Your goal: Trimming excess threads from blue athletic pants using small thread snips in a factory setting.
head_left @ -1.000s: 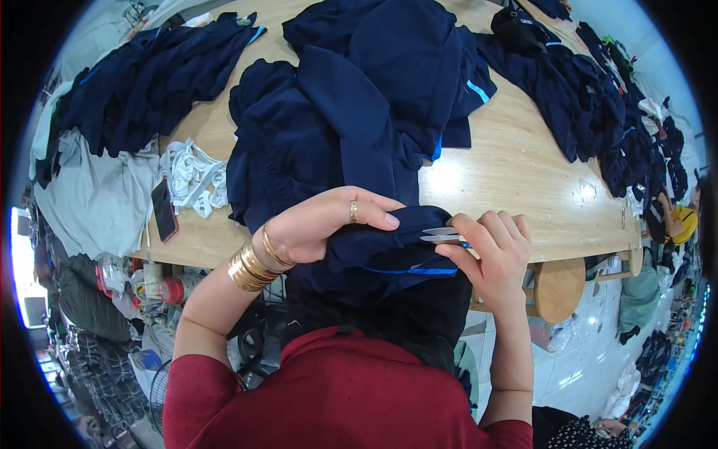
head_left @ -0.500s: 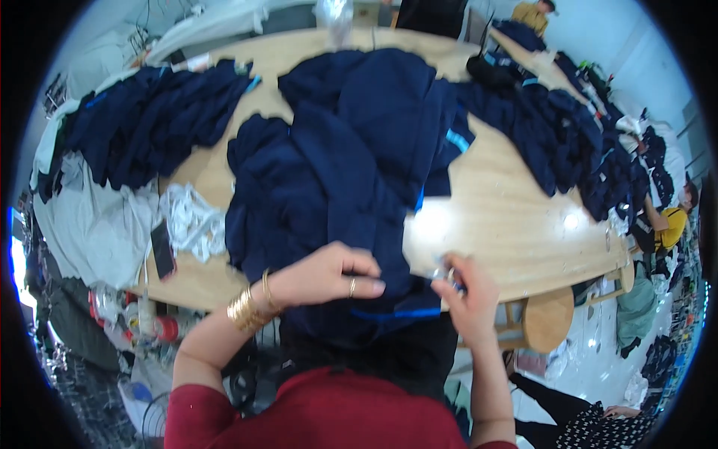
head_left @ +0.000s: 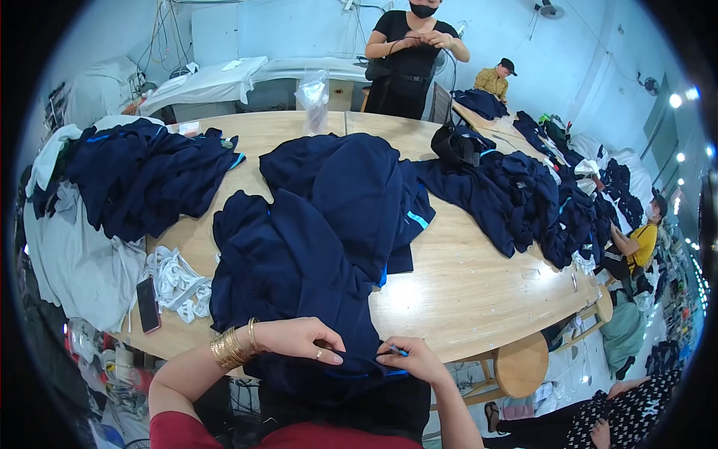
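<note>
A dark navy garment with bright blue trim lies bunched on the table, and its near end hangs over the front edge by my body. My left hand, with gold bangles and a ring, pinches the cloth near that end. Just to its right, my right hand is closed on the same edge of fabric. A small tool with a blue end pokes out of the right hand's fingers; the rest of it is hidden. A short stretch of cloth spans the gap between the two hands.
Navy garments pile up on the left and right of the wooden table. White straps and a phone lie at left. A stool stands at right. Several people are around, one standing across the table.
My right hand has come down and in to the garment's edge, where it now grips cloth. My left hand has closed on the fabric. The view has tilted up, showing a person across the table.
</note>
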A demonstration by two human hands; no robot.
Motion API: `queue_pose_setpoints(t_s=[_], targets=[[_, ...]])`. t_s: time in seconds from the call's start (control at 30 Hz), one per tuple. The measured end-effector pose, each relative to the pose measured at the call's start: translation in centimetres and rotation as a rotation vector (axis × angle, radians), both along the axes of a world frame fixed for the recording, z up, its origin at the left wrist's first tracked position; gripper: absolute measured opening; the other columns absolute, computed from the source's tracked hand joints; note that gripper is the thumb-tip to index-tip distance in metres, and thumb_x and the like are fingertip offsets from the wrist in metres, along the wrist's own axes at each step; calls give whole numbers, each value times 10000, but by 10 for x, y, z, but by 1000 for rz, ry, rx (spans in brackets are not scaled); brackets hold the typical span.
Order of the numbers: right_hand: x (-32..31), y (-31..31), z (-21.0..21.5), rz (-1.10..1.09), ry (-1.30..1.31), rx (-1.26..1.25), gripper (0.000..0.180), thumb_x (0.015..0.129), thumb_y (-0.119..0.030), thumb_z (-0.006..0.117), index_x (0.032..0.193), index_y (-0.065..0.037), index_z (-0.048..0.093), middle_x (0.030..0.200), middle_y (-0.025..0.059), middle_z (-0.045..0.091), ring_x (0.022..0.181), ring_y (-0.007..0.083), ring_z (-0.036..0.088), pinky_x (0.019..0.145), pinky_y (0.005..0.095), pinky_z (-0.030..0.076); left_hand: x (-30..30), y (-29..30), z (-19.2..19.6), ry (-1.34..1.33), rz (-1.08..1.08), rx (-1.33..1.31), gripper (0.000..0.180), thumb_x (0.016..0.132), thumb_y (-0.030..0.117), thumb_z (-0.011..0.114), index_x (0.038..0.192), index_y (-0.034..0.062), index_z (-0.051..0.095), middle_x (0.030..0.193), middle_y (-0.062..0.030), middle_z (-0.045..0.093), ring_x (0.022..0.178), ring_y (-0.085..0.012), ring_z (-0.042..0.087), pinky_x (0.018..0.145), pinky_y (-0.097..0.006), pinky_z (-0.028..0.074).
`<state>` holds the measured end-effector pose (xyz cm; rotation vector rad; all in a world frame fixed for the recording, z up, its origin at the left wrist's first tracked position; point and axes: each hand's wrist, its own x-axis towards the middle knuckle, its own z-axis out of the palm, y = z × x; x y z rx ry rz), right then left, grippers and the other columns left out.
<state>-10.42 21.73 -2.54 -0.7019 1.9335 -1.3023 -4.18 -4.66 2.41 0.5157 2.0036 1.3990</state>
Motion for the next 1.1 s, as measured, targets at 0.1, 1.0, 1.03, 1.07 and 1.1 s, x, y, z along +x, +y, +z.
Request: queue_pose_setpoints(t_s=[0.1, 1.0, 1.03, 1.07, 1.1], targets=[[-18, 1, 25, 17, 53, -2, 127, 788, -119, 676, 860, -20, 642, 727, 25, 603, 703, 96, 530, 674, 235, 423, -3, 4, 7, 29, -61, -100, 317, 876, 314, 606, 948, 7, 635, 713, -19, 583, 639, -94, 501, 615, -250, 416], [3, -29, 10, -202, 34, -329, 201, 773, -123, 710, 921, -8, 640, 726, -29, 533, 678, 63, 454, 646, 216, 381, -14, 21, -6, 58, 374, 210, 166, 872, 152, 606, 905, -6, 648, 798, 32, 610, 750, -24, 518, 720, -185, 426], [6, -29, 11, -220, -9, -320, 196, 769, -127, 712, 910, -12, 639, 713, -34, 519, 671, 61, 443, 646, 211, 376, -15, 20, -2, 58, 373, 210, 166, 872, 152, 606, 905, -6, 648, 798, 32, 610, 750, -24, 518, 720, -185, 426], [8, -30, 11, -238, -52, -310, 191, 765, -130, 715, 898, -16, 639, 701, -39, 506, 664, 60, 432, 645, 206, 372, -16, 19, 1, 82, 371, 204, 169, 868, 155, 611, 895, -7, 649, 782, 37, 606, 740, -21, 511, 707, -183, 421], [8, -31, 12, -245, -78, -332, 186, 773, -133, 706, 892, -13, 629, 704, -34, 507, 673, 57, 427, 638, 212, 379, -17, 18, 4, 105, 370, 199, 172, 865, 158, 616, 885, -9, 650, 767, 41, 602, 730, -17, 504, 693, -181, 417]])
